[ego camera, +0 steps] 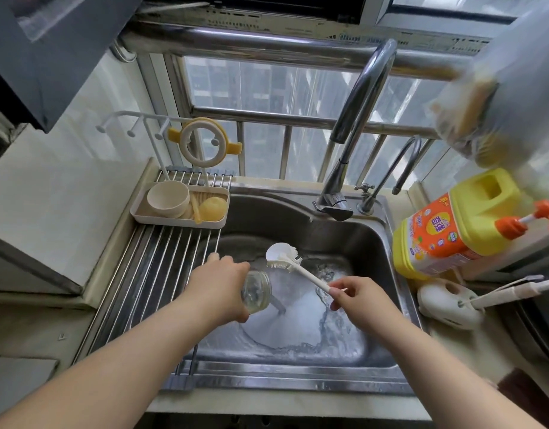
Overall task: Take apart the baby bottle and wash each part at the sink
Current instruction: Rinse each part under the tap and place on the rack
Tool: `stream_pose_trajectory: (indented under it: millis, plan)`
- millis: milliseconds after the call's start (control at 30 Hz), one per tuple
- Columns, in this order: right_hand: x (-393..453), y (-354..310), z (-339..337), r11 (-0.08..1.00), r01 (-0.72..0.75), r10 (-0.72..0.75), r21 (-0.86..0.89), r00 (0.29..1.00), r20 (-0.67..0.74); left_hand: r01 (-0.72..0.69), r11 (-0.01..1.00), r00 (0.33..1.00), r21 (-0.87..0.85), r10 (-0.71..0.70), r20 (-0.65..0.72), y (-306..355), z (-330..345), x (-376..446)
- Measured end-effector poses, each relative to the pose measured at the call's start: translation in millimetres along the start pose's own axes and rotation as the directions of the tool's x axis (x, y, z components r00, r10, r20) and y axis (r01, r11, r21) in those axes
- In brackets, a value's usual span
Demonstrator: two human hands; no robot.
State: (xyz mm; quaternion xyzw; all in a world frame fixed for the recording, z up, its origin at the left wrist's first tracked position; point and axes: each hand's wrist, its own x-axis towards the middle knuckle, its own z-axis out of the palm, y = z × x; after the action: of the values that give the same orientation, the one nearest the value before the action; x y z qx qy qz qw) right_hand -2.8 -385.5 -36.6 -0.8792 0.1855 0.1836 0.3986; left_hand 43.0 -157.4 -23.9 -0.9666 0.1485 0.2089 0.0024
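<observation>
Two hands busy: your left hand (219, 286) grips bottle (256, 291), mouth toward right hand (358, 300) pinching brush (293, 265); foamy water in sink (379, 243) beneath.

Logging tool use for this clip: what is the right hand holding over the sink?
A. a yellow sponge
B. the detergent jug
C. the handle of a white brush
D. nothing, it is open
C: the right hand pinches the handle end of the white brush, whose head points toward the glass bottle that the left hand grips over the sink.
</observation>
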Motion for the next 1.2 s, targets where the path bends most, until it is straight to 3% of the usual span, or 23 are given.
stream_pose_trajectory:
  millis: [300,567,667,767,833,933,1067,1200]
  plan:
    - [1.6,9.4,-2.5,1.000,-0.009,0.008,-0.024,1.000,-0.018,-0.162,0.907,0.987,0.388,0.157,0.046,15.0,9.7,5.6]
    - [3.0,21.8,-7.5,0.999,-0.012,0.010,-0.033,0.999,-0.054,-0.204,0.865,0.978,0.459,0.205,0.048,11.2,20.9,9.5]
    - [4.5,23.3,-8.4,0.999,-0.019,0.017,-0.039,0.998,-0.054,-0.163,0.944,0.985,0.286,0.170,0.000,4.2,26.3,10.3]
    - [6.5,19.4,-13.1,0.999,-0.003,0.001,-0.035,0.999,-0.052,-0.107,0.987,0.989,-0.123,0.093,-0.116,-7.6,32.5,8.1]
    - [10.3,12.1,-19.5,0.998,0.032,-0.036,-0.062,0.997,-0.067,-0.070,0.909,0.991,-0.412,0.015,-0.135,-12.9,33.8,4.0]
    - [22.4,-7.5,-30.7,0.986,0.137,-0.146,-0.095,0.984,-0.100,-0.044,0.723,0.993,-0.689,-0.043,-0.109,-18.5,35.6,-1.6]
    - [51.0,-47.1,-38.9,0.932,0.266,-0.300,-0.245,0.947,-0.112,-0.055,0.548,0.994,-0.834,-0.054,-0.100,-18.8,38.5,-6.4]
    - [78.1,-78.3,-36.5,0.867,0.298,-0.372,-0.400,0.921,-0.120,-0.078,0.400,0.994,-0.913,-0.041,-0.103,-8.6,39.1,-10.4]
